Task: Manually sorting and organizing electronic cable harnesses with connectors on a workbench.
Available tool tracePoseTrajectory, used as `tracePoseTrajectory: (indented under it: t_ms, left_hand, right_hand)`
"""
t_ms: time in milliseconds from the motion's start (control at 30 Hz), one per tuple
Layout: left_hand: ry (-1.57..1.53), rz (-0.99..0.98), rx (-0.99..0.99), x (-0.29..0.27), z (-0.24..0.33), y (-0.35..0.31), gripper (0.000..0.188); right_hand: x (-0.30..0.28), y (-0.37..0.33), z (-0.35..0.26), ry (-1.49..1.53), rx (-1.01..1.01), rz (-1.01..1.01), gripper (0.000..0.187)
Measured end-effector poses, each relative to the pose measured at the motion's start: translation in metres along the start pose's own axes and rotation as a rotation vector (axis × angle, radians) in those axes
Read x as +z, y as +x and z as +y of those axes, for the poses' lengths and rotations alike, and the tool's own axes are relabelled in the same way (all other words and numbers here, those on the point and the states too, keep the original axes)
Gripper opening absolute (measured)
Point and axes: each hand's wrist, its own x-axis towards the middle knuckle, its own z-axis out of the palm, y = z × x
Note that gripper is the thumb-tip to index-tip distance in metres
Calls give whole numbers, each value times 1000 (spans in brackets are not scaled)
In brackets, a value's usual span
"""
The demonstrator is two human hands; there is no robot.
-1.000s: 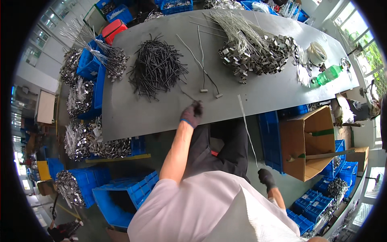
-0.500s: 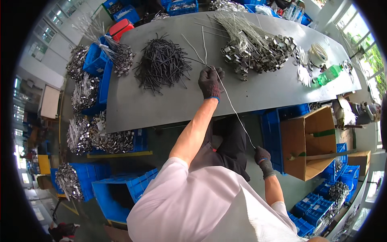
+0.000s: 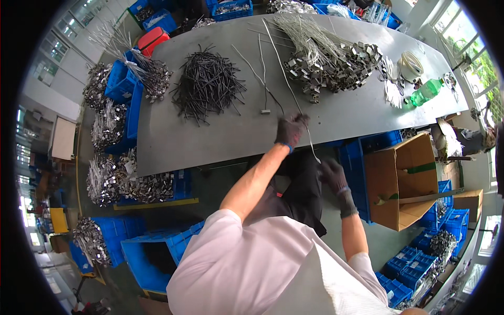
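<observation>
My left hand (image 3: 291, 129), in a dark knitted glove, is closed at the front part of the grey table. A thin white wire (image 3: 311, 140) passes through it. The wire's far part lies up the table; its near end reaches my right hand (image 3: 332, 176), gloved too and closed on it just off the table edge. Beside my left hand lie more thin wires (image 3: 261, 60), one ending in a small pale connector (image 3: 265, 111). To the left is a heap of short black tubes (image 3: 207, 84). A bundle of wires with metal ends (image 3: 336, 63) lies to the right.
The grey table (image 3: 184, 144) curves across the view. On its right are a green bottle (image 3: 426, 93), a tape roll (image 3: 411, 66) and white strips (image 3: 391, 86). An open cardboard box (image 3: 378, 173) stands right of my legs. Blue crates (image 3: 113, 231) with metal parts line the left.
My right hand has come up and inward toward the table edge. My left hand has moved nearer and slightly right. A small connector now shows on the table.
</observation>
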Motion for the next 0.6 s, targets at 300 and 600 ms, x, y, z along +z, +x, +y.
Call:
tracePoseTrajectory:
  t_ms: [300,600]
  left_hand:
    - [282,-160,-41,-13,17,-23,30]
    - [549,-359,-241,-80,9,75,35]
  right_hand:
    - [59,115,-30,-539,-543,317,52]
    - [63,160,-126,266,206,228,60]
